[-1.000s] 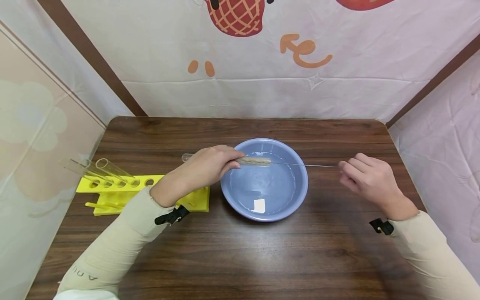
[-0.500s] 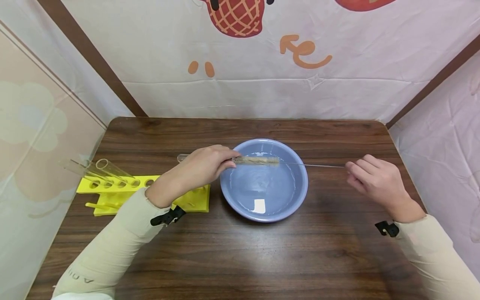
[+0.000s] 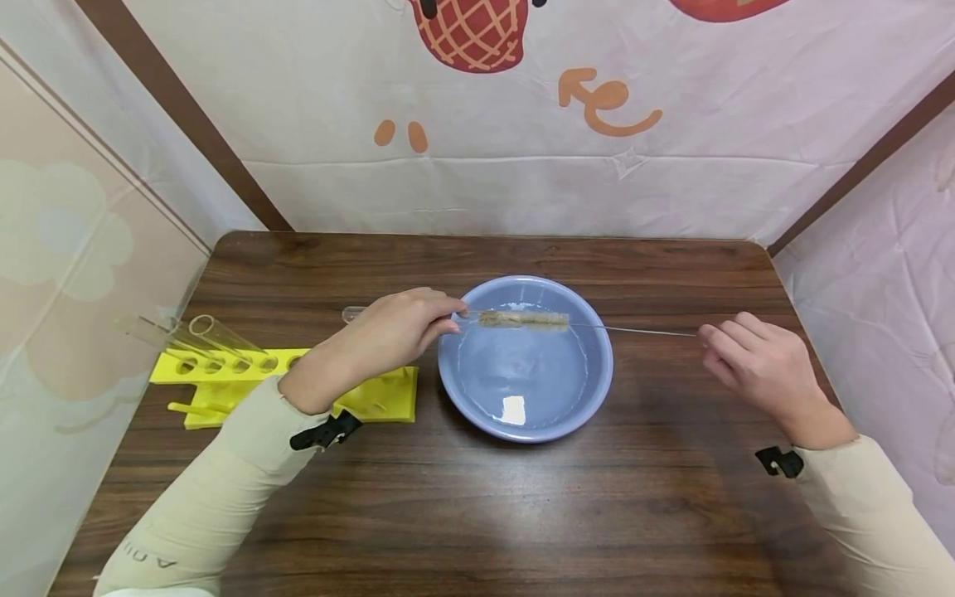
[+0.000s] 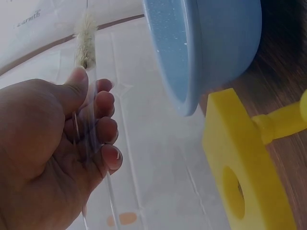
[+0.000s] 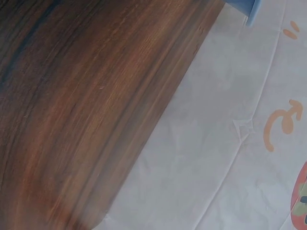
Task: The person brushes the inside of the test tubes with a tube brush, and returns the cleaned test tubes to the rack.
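Note:
My left hand (image 3: 403, 323) grips a clear glass test tube (image 4: 88, 124), its thumb on one side and fingers curled round the other. The tube's rounded closed end (image 3: 352, 313) sticks out behind that hand. A pale bristle test tube brush (image 3: 524, 320) lies along the tube's open end, above the blue basin. In the left wrist view its bristles (image 4: 86, 40) show past the thumb, fluffing wider at the far end. From the brush a thin wire handle (image 3: 642, 331) runs right to my right hand (image 3: 761, 365), which pinches its end. The right wrist view shows no hand.
The round blue basin (image 3: 525, 433) with water stands mid-table. Left of it, partly behind my left forearm, is a yellow test tube rack (image 3: 380, 402) with several glass test tubes (image 3: 224, 336) leaning in its holes. Fabric walls (image 3: 522, 199) border the wooden table (image 3: 537, 522).
My right hand has moved right, drawing the brush's bristles rightward, so more of them shows beyond my left fingers. The left hand and test tube have shifted slightly left.

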The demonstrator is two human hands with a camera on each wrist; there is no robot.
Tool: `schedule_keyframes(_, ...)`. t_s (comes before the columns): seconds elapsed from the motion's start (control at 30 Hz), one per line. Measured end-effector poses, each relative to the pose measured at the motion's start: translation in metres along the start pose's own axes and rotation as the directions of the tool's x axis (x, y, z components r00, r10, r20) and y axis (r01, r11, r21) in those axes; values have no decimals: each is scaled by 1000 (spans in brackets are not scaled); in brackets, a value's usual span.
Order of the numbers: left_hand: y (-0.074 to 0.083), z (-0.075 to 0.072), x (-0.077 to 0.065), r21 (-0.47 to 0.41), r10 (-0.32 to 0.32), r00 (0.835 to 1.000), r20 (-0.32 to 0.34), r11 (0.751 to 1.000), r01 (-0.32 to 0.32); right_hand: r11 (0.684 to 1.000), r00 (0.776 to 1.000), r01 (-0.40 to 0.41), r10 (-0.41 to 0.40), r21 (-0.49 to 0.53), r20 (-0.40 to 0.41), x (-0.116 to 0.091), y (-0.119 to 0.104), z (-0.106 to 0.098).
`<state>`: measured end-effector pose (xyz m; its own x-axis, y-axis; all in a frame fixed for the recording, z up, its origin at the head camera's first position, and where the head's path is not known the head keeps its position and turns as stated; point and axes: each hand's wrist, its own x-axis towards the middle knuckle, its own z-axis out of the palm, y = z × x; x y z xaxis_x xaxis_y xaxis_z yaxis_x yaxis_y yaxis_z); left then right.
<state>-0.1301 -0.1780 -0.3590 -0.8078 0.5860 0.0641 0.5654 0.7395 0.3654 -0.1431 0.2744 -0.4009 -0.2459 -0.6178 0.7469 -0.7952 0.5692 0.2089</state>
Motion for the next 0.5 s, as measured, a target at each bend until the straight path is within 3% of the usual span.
schedule_keyframes(0.5, -5, -4, -5, -18, -14, 1000, -6, 1000, 14, 999, 1000, -19, 19, 32, 21, -4, 3, -6)
